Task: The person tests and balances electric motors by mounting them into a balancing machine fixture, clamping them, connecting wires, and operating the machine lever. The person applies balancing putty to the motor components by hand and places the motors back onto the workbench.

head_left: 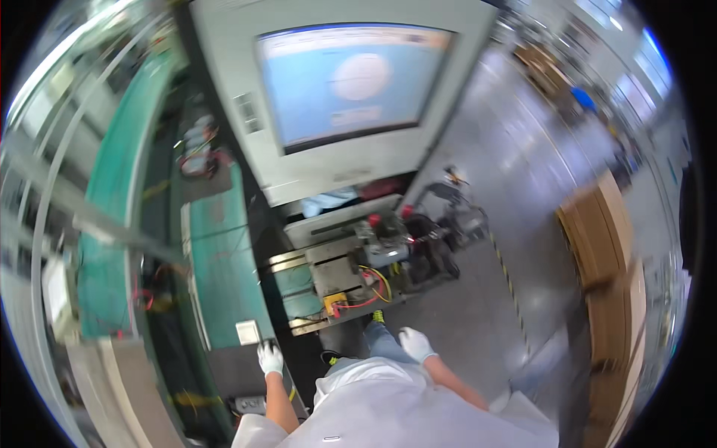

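The white-gloved left hand (269, 358) is lying at the near end of a green-topped counter (216, 261) on the left side of the scene. Its fingers are pointing away from the person, and their tips are meeting or nearly meeting the near right corner of a white square piece (248, 332). Blur is hiding the contact, so one cannot tell whether these fingers are grasping the piece or are released beside it. The piece itself is lying flat on the near end of the counter.

The white-gloved right hand (415, 344) is hanging to the right, near the person's leg (379, 342) and above the grey floor (478, 328). One cannot tell whether its fingers are released or clenched.

Beyond the two hands, a metal fixture (336, 275) is standing in the middle, with a yellow block (335, 302) sitting at its near edge and red and yellow wires (387, 282) curving on its right. On the far side, a pale cabinet (231, 67) is carrying a lit screen (314, 97). A longer green strip (112, 194) is running along the far left, and brown cardboard boxes (597, 239) are standing on the right.
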Available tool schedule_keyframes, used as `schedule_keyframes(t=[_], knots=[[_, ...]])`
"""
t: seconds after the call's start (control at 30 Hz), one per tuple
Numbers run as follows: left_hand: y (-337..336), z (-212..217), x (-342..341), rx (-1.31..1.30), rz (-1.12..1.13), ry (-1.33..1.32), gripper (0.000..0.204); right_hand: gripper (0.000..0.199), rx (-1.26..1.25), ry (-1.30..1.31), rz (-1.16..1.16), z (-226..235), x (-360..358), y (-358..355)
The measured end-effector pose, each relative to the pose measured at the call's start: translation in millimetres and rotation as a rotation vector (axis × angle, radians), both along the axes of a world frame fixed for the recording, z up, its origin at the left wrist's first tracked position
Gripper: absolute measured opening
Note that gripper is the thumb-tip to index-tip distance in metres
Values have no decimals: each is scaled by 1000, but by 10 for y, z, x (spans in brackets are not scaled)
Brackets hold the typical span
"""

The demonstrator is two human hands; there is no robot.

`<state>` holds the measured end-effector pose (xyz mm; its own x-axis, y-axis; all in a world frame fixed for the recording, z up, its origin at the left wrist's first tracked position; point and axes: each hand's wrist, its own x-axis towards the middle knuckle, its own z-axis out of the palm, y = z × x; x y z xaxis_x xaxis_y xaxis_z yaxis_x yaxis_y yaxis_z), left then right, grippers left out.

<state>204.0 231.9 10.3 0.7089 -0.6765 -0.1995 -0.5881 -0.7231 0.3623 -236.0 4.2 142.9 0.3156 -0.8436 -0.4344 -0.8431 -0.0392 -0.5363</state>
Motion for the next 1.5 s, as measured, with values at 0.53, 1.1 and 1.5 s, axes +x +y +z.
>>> schedule_keyframes(t=[0.53,1.1,1.5], knots=[[-1766,695,-1464,-126,193,899,71,40,-161,450,1104,-118,2217,-1162],[-1923,346,-2204,-578,844,943,68,40,-426,369,1320,-108,2259,-976],[-1845,468,-2078,-353,580,685,63,36,-198,-170,1245,357,2283,-1004]])
